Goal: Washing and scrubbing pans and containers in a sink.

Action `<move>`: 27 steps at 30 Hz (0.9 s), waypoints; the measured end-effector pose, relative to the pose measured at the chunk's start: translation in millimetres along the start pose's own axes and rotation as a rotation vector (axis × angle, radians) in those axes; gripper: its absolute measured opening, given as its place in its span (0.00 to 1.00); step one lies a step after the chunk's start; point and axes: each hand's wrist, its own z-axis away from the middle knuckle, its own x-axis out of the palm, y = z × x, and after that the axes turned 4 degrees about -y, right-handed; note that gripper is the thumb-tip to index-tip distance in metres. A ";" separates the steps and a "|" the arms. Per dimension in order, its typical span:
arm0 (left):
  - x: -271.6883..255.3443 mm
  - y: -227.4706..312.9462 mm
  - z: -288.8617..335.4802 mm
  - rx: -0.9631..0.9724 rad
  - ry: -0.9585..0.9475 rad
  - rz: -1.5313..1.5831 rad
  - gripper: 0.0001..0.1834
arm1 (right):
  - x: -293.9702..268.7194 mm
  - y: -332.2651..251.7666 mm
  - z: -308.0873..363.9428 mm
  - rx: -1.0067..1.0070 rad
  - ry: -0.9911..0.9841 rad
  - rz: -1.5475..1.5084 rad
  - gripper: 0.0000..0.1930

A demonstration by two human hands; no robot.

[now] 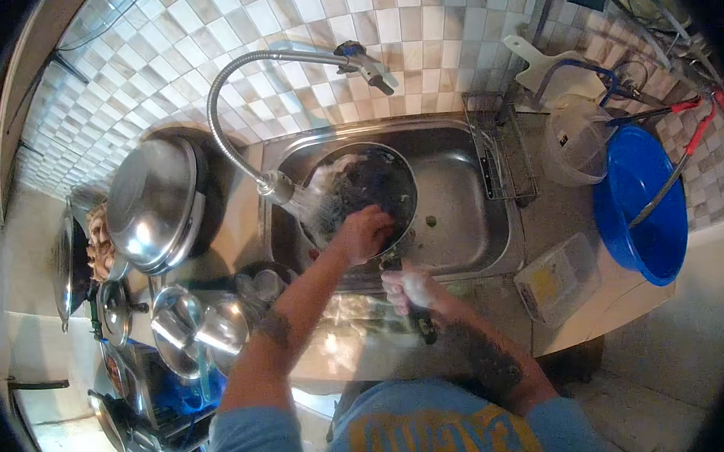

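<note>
A dark round frying pan (384, 182) lies in the steel sink, with water spraying into its left side from the flexible faucet (275, 186). Inside the pan, near its front rim, my left hand (365, 232) presses down with curled fingers; what they hold, if anything, is hidden. My right hand (413, 291) is wrapped round the pan's black handle (422, 322), which sticks out over the front edge of the sink. Whitish foam or a pale wet patch shows at the pan's left side, under the spray.
The sink (471, 218) has small food scraps on its bottom. Left of it stand a large lidded pot (155, 203) and metal bowls (176, 323). A wire rack (499, 149), a clear plastic container (559, 279) and a blue basin (650, 206) are at the right.
</note>
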 end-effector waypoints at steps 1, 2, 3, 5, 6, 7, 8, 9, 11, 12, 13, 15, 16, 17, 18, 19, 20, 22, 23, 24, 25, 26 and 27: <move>-8.4 0.8 1.7 -0.012 -0.026 0.027 0.04 | -2.9 4.3 -0.4 0.051 0.042 -0.047 0.18; -15.0 -10.6 0.4 -0.018 -0.021 0.021 0.04 | 4.3 3.1 -2.0 0.057 0.035 -0.041 0.18; -21.8 -22.9 -3.5 -0.248 0.056 -0.012 0.05 | 12.5 1.8 -3.6 0.037 0.040 0.016 0.18; -17.9 -21.1 -16.9 -0.472 0.227 -0.036 0.07 | 13.4 1.9 -4.1 0.013 0.059 0.068 0.19; -8.8 -12.2 -15.6 -0.471 0.227 -0.033 0.07 | 9.4 4.7 -7.1 0.025 0.055 0.039 0.18; 3.1 1.4 -10.3 -0.289 0.154 0.017 0.06 | 1.7 6.7 -10.8 0.037 0.050 0.008 0.18; 9.4 11.2 -5.9 -0.108 0.083 0.068 0.06 | -8.7 10.2 -11.7 0.036 0.055 0.007 0.18; 0.1 9.0 1.9 -0.183 -0.031 0.062 0.07 | -21.9 13.2 -10.3 0.027 0.016 -0.022 0.16; -23.9 -11.3 14.0 -0.408 -0.020 0.154 0.08 | -27.8 16.3 -5.1 0.025 -0.032 -0.042 0.14; -29.3 -19.2 18.0 -0.627 -0.014 0.250 0.09 | -26.5 18.2 -1.2 0.017 -0.062 -0.027 0.14; -24.1 -27.7 20.1 -0.575 0.114 -0.149 0.08 | -24.4 17.4 1.9 0.006 -0.087 -0.012 0.13; -10.5 -19.9 6.3 -0.585 0.202 -0.165 0.07 | -8.5 13.1 1.5 0.012 -0.062 -0.017 0.13; 2.2 -15.0 -3.2 -0.585 0.281 -0.172 0.06 | -4.5 12.4 4.1 0.011 -0.024 -0.029 0.14; 11.7 -9.1 -3.9 -0.279 0.211 -0.120 0.06 | -9.8 13.9 4.3 0.011 -0.021 -0.028 0.14; 10.2 -10.8 0.3 -0.278 0.211 -0.118 0.06 | -19.4 16.5 4.1 -0.016 -0.068 -0.123 0.12; 5.4 -13.0 3.4 -0.199 0.162 -0.094 0.05 | -28.1 17.1 8.5 -0.050 -0.109 -0.219 0.11; -4.1 -20.5 15.6 -0.134 0.119 -0.083 0.05 | -22.9 16.4 12.9 -0.043 -0.115 -0.216 0.11; -18.7 -36.1 18.3 -0.454 0.110 -0.143 0.06 | -11.5 18.7 24.4 -0.023 -0.127 -0.226 0.06; -20.2 -38.3 13.3 -0.440 0.238 -0.182 0.07 | -7.2 22.8 21.7 0.005 -0.115 -0.171 0.02; -19.2 -38.0 10.1 -0.424 0.366 -0.222 0.07 | -3.0 21.1 19.3 0.008 -0.119 -0.170 0.02; -8.2 -25.0 0.1 -0.449 0.278 -0.156 0.08 | 12.4 12.5 18.6 0.026 -0.031 -0.154 0.10; -2.2 -10.8 -1.3 -0.448 0.269 -0.152 0.08 | 16.8 7.9 18.1 0.040 0.063 -0.141 0.19; 4.3 9.7 -4.6 -0.287 0.112 -0.059 0.08 | -8.8 12.9 15.8 0.027 -0.068 -0.160 0.16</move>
